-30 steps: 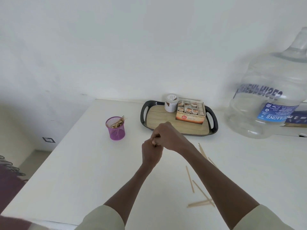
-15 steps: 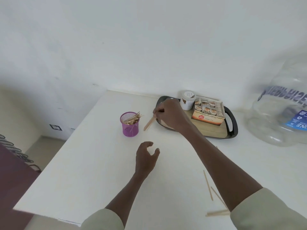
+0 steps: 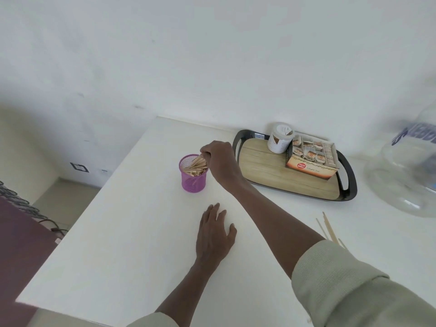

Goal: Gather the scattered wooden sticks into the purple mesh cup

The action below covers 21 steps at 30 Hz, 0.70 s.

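Observation:
The purple mesh cup [image 3: 193,179] stands on the white table, left of the tray, with several wooden sticks [image 3: 194,166] leaning inside it. My right hand [image 3: 220,161] is at the cup's right rim, its fingertips pinched on the top of wooden sticks that reach into the cup. My left hand [image 3: 215,233] lies flat on the table, fingers spread, below the cup and holding nothing. A few loose wooden sticks [image 3: 328,227] lie on the table at the right, partly hidden by my right sleeve.
A black-rimmed tray [image 3: 351,182] with a wooden base holds a white jar [image 3: 280,137] and a box of tea sachets [image 3: 311,157]. A large clear water bottle [image 3: 405,175] stands at the far right. The table's left edge [image 3: 99,194] drops to the floor.
My right hand carried the sticks left from the tray's edge to the cup and lowered them in. My left hand flattened onto the table. The camera view shifted left.

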Motion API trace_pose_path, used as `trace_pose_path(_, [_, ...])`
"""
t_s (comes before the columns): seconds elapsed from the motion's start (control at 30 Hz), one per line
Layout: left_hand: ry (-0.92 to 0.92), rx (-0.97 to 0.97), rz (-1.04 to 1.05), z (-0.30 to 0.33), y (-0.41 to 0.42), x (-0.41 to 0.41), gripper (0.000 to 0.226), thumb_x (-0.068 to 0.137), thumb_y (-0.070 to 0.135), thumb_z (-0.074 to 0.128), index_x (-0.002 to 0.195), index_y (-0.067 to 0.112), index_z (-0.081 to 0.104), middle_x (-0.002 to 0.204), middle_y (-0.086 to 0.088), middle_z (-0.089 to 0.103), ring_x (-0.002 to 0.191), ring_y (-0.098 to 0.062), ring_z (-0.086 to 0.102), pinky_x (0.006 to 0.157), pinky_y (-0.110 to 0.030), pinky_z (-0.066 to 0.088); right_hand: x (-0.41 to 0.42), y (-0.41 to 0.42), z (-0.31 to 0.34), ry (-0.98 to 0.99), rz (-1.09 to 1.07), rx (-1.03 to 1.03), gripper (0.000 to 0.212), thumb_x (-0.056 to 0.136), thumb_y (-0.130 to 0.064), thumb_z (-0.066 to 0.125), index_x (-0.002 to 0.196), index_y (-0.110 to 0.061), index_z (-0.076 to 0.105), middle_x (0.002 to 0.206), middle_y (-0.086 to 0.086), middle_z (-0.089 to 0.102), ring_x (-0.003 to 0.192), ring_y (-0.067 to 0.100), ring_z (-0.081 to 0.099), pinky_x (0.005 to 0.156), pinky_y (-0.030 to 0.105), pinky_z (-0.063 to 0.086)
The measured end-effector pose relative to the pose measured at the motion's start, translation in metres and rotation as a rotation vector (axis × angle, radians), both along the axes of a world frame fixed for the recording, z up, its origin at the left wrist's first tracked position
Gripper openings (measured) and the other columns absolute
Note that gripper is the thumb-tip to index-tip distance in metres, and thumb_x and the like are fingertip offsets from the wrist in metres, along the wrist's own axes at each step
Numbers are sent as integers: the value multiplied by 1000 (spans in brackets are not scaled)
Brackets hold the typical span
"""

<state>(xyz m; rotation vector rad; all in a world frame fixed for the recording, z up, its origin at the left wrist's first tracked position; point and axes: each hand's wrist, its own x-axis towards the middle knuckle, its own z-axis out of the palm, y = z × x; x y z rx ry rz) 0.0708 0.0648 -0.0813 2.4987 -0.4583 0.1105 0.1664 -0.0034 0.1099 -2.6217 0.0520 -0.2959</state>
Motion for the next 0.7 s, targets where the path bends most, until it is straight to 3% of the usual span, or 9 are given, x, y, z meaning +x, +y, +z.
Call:
trace_pose_path(0.13, [-15,7,7,0,-1,1,47,85,38,57,126,14,63,144,-6,53,135,-25,46,111,-34,37,12,3,-7,80,18,-75,25,85,8,46,63,-2,49,68,7,47,65,28,40,59,36,36])
trace_pose_path(0.23, [-20,12,7,1,-1,1,46,84,38,58,124,14,63,143,-6,54,135,-25,47,110,-34,38,18,4,-7,137,64,-104,15,89,2,54,88,4,69,86,13,66,79,30,60,73,41,54])
trace_pose_path(0.3, [-25,11,5,1,-1,1,46,84,38,58,124,14,63,142,-6,54,135,-25,46,110,-33,38,20,3,-5,165,100,-106,14,91,-8,62,97,-1,72,92,16,69,85,32,63,78,39,55])
trace_pose_path(0.33, [-26,12,6,2,-1,1,46,84,38,58,124,14,64,142,-6,54,135,-24,46,110,-33,38,21,2,-5,156,121,-127,11,91,-10,62,85,-4,69,83,15,66,78,33,60,72,36,52])
trace_pose_path(0.4, [-27,14,10,3,-2,0,46,84,38,58,124,15,63,142,-5,54,135,-24,46,110,-32,38,21,2,-2,132,119,-188,29,89,0,56,64,-12,49,65,12,49,65,32,44,61,31,39])
trace_pose_path(0.5, [-31,18,10,3,-1,1,46,84,38,58,123,14,64,142,-5,54,135,-24,46,110,-32,38,15,1,5,91,121,-199,30,75,15,46,62,-10,36,63,12,32,67,27,25,58,34,26])
trace_pose_path(0.7, [-6,11,11,6,-1,1,46,86,37,57,126,15,61,146,-4,50,138,-22,40,113,-31,34,-9,-18,14,-17,135,-57,38,81,9,41,53,-16,34,52,0,34,61,25,30,57,33,27])
